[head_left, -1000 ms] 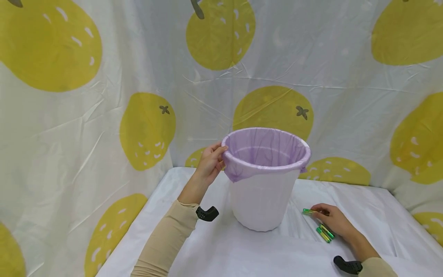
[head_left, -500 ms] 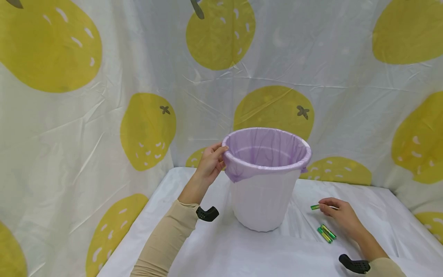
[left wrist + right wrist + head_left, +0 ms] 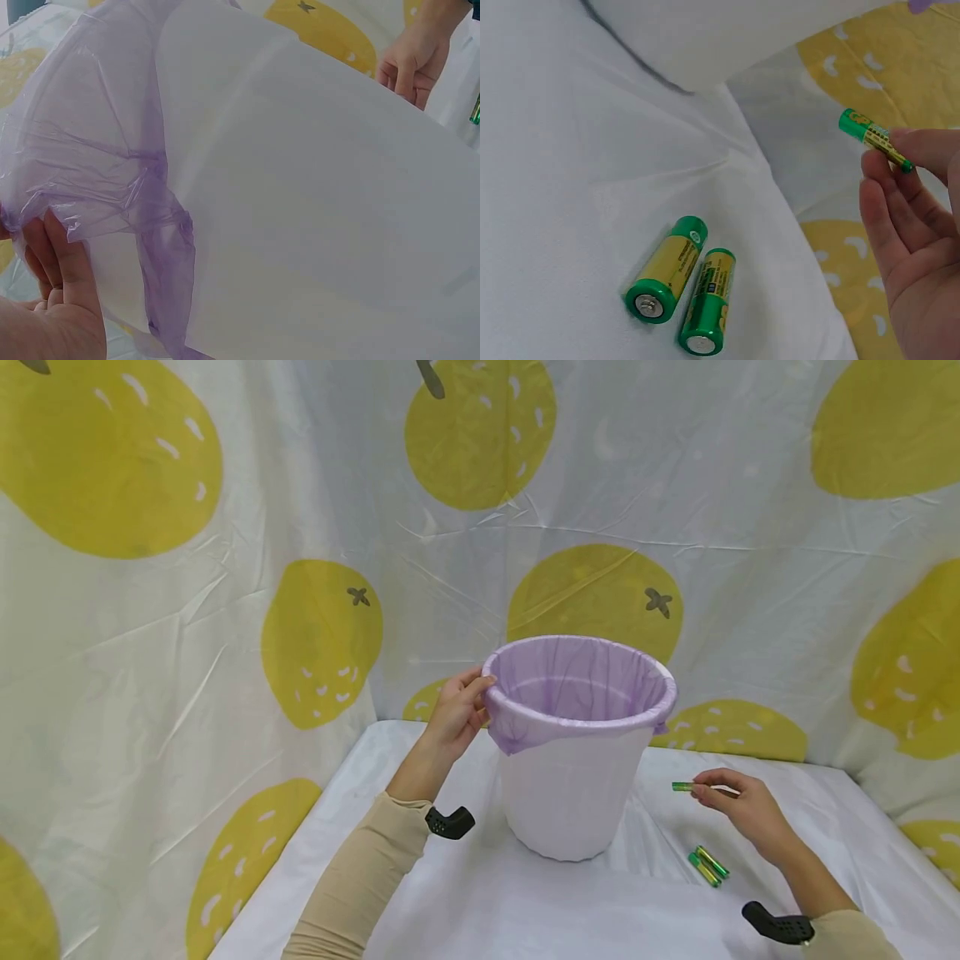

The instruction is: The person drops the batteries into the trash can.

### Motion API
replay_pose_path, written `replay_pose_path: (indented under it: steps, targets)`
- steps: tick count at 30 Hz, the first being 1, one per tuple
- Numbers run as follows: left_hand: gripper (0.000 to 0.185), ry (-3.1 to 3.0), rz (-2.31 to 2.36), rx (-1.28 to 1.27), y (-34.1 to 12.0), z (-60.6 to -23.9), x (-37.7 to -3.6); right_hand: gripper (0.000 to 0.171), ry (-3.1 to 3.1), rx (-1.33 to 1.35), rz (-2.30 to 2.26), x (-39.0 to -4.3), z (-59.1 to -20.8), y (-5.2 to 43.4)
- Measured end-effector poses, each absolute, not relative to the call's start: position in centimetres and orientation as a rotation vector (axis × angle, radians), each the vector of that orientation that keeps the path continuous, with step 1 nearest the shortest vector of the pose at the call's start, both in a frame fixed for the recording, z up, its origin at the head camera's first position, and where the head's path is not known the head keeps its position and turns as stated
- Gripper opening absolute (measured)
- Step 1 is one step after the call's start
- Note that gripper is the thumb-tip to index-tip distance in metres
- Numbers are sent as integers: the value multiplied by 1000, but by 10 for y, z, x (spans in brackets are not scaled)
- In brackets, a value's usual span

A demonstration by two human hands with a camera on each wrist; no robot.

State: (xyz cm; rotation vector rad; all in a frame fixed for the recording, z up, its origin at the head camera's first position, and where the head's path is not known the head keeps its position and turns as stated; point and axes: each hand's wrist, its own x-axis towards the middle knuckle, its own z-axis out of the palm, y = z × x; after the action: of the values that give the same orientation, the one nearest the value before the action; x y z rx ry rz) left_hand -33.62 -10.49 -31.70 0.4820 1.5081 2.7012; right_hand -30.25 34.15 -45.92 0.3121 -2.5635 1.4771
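A white bucket (image 3: 570,793) lined with a purple plastic bag (image 3: 577,689) stands on the white-covered table (image 3: 450,902). My left hand (image 3: 457,710) grips the bag-covered rim on the bucket's left side; the wrist view shows its fingers (image 3: 64,262) against the purple film (image 3: 90,150). My right hand (image 3: 738,810) is raised off the table to the right of the bucket and pinches a small green-and-yellow battery (image 3: 683,787), which points toward the bucket. The same battery (image 3: 870,135) shows at my fingertips (image 3: 922,150) in the right wrist view. Two more batteries (image 3: 707,866) lie side by side on the cloth below, seen close up as batteries (image 3: 679,281).
A cloth printed with big yellow fruit (image 3: 592,593) hangs behind and beside the table as a backdrop. The table's left edge (image 3: 285,852) drops away near my left forearm. Black wrist camera mounts (image 3: 450,822) sit on both sleeves.
My right hand has lifted one battery off the table, up and slightly right, away from the two lying there. The left hand has stayed on the bucket rim.
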Motion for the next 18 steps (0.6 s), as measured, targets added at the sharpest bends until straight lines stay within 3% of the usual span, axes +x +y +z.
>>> replay_pose_path:
  steps: [18]
  targets:
    - [46, 1526, 2696, 469, -104, -317, -336, 34, -2491, 371, 1448, -298, -413, 350]
